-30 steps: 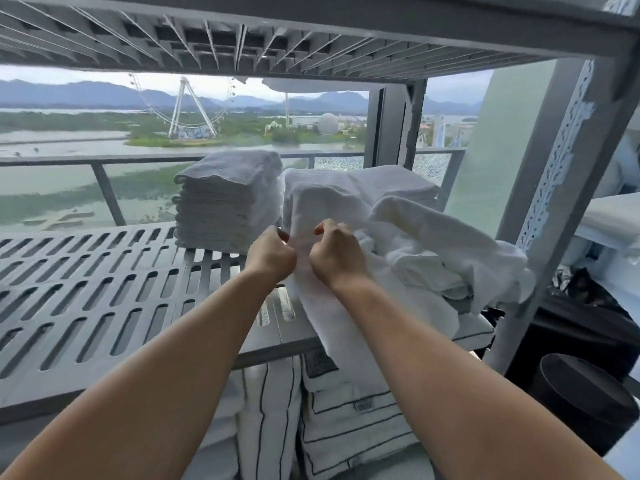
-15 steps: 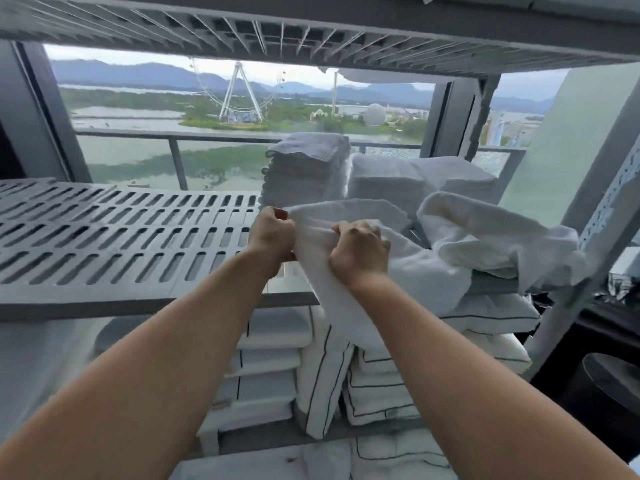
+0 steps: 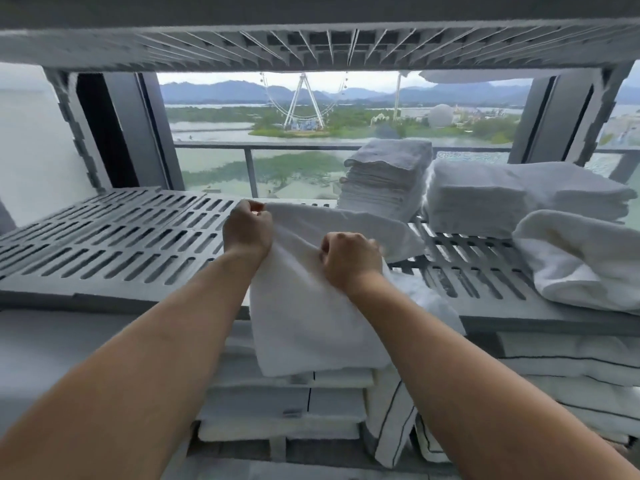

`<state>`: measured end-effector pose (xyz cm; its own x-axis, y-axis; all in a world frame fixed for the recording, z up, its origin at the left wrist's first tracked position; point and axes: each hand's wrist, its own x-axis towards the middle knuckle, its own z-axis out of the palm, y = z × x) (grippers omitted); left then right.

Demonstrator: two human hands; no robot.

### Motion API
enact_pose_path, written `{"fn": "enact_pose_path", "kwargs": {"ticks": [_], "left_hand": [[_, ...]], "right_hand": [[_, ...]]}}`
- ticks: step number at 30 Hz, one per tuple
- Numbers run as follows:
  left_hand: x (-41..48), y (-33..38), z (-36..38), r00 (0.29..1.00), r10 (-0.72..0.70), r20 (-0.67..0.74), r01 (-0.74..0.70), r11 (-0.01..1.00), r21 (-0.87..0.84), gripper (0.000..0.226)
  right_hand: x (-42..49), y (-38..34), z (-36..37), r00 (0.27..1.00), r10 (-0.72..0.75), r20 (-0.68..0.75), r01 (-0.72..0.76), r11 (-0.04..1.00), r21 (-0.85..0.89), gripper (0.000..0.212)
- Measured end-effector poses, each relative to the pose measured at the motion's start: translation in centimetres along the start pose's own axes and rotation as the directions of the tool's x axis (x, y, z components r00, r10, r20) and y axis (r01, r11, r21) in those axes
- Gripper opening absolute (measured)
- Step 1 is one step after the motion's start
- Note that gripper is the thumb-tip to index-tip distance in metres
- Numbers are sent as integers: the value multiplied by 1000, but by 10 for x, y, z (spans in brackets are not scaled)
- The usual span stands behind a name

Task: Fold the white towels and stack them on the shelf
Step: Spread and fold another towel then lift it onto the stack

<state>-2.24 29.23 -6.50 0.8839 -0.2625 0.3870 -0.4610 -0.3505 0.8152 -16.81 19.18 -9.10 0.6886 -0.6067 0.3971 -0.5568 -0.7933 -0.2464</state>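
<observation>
Grey slotted shelf (image 3: 104, 244) stands by a big window. The left hand (image 3: 247, 230) and right hand (image 3: 349, 261) each have fingers curled tight on a white towel (image 3: 311, 323). Part of it lies on the shelf and the rest hangs off the front. If one hand lets go, the hanging part could pull it down.

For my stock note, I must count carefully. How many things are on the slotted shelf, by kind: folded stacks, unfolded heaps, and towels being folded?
Folded stacks: 2, a narrow stack and a wide stack
Unfolded heaps: 1, the loose heap
Towels being folded: 1, the draped towel
Total: 4
</observation>
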Motion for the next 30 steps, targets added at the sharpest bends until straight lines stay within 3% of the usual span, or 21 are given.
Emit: {"fn": "enact_pose_path", "kwargs": {"ticks": [6,9,14,19,26,30], "left_hand": [[56,-43,-38,998,6,-62,5,985,175,27],[78,-67,-53,999,-38,9,35,979,201,26],[109,-101,-66,980,-44,193,24,994,106,29],[161,-129,-71,964,32,265,-95,968,231,39],[238,-140,-62,892,295,343,-393,881,264,34],[250,-144,-46,812,537,230,-583,772,253,32]], "right_hand": [[54,-59,34,982,-162,99,144,976,162,24],[72,-82,56,980,-169,102,145,968,205,23],[100,-116,85,989,-140,37,127,961,247,21],[127,-151,99,993,-106,44,94,972,216,27],[154,-196,117,996,-44,71,26,971,238,22],[163,-207,125,999,-25,36,16,970,242,17]]}}
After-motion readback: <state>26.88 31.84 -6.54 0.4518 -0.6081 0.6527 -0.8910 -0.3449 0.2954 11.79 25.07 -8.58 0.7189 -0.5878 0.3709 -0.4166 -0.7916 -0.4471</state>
